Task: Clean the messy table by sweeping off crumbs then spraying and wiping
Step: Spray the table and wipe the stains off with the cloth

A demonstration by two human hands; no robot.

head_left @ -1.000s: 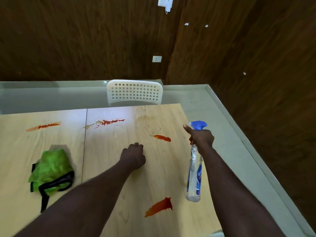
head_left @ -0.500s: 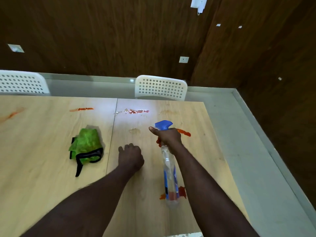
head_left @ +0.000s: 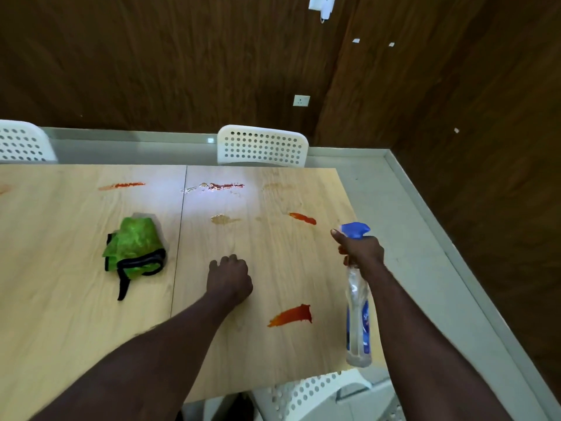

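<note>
My right hand point(head_left: 361, 250) grips the neck of a clear spray bottle point(head_left: 358, 323) with a blue trigger head, held above the right edge of the wooden table point(head_left: 76, 314). My left hand point(head_left: 229, 279) rests as a closed fist on the table's middle. A crumpled green cloth point(head_left: 133, 247) with black trim lies to the left of that fist. Red sauce smears mark the wood: one near the front point(head_left: 291, 316), one ahead of the bottle point(head_left: 303, 218), others along the far edge point(head_left: 223, 186). A pale wet patch point(head_left: 224, 219) lies between them.
A white perforated chair point(head_left: 262, 145) stands at the table's far side, another chair point(head_left: 22, 141) at the far left, and a third chair point(head_left: 309, 396) at the near edge below the bottle. Grey floor and dark wooden walls lie to the right.
The bottle and my right hand moved from the table's middle back to its right edge. The front red smear, covered by the bottle before, now shows. My left fist stayed put.
</note>
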